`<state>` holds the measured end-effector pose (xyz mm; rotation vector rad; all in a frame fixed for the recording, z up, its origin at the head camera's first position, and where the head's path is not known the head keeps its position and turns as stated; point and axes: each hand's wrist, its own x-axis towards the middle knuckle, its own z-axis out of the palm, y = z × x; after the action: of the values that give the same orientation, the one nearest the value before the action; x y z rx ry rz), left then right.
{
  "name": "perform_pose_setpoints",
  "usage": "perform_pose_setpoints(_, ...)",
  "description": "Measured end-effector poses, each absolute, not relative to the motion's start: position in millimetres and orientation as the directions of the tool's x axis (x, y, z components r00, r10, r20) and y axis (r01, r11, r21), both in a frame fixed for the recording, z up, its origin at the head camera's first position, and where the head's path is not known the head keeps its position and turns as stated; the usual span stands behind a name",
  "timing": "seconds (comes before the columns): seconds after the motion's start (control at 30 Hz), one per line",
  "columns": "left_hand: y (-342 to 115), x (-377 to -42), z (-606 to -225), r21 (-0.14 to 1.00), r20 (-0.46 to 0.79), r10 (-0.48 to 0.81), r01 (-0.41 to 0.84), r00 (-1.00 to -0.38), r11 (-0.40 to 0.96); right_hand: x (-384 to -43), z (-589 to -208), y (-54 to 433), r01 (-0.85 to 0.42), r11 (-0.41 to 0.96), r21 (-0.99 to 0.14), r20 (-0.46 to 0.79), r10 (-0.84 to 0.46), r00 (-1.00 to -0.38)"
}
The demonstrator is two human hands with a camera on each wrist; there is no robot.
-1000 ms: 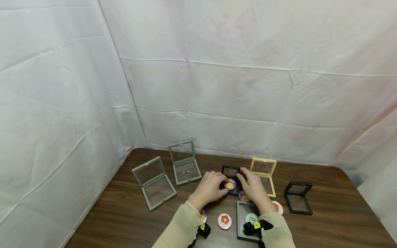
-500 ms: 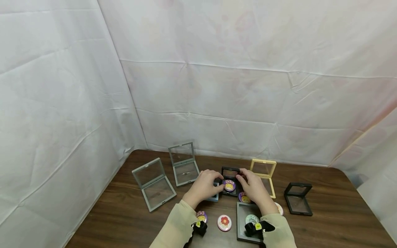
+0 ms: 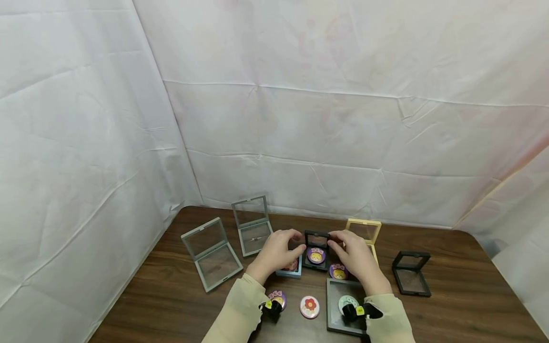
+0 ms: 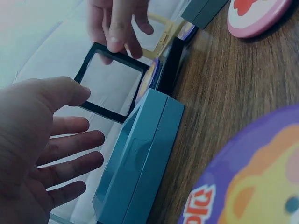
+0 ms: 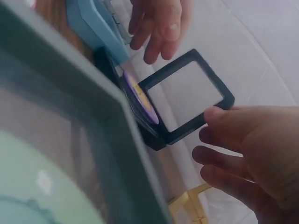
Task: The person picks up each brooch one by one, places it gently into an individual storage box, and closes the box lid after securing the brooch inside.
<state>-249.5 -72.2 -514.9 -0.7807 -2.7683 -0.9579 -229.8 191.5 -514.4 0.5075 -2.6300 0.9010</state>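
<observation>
A small black display case [image 3: 316, 267] stands with its clear lid [image 5: 184, 59] raised. In its base lies a purple button badge [image 3: 316, 256] with a yellow cartoon face. My right hand [image 3: 357, 257] pinches the lid's right edge between thumb and fingers. My left hand [image 3: 273, 256] is at the case's left, fingers fairly straight and spread; in the left wrist view its thumb [image 4: 77, 93] is close to the lid's edge, and I cannot tell whether it touches. Below that hand sits a light blue case [image 3: 289, 274], partly hidden by it.
Nearer me lie a flower badge [image 3: 310, 307], two purple badges [image 3: 339, 271] and a grey case [image 3: 339, 325] holding a green badge [image 3: 345, 302]. Open grey-green cases [image 3: 218, 265] stand at left, a yellow case [image 3: 364, 223] behind my right hand, another black case [image 3: 411, 281] at right.
My left hand has let go of the purple badge, now lying in the black case, and moved left, uncovering the blue case. My right hand stays at the lid's edge, its wrist slightly further right.
</observation>
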Motion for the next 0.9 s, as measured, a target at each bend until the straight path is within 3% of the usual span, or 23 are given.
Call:
perform_pose_setpoints(0.63,-68,-249,-514,0.564,0.252,0.473,0.526,-0.844,0.637,-229,-512,201,-0.503,0.699,-0.508,0.423,-0.307,-0.853)
perform_pose_setpoints(0.9,-72,-249,-512,0.574,0.214,0.516,0.534,-0.829,0.621,-232,-517,210,-0.487,0.610,-0.625,0.266,-0.420,-0.868)
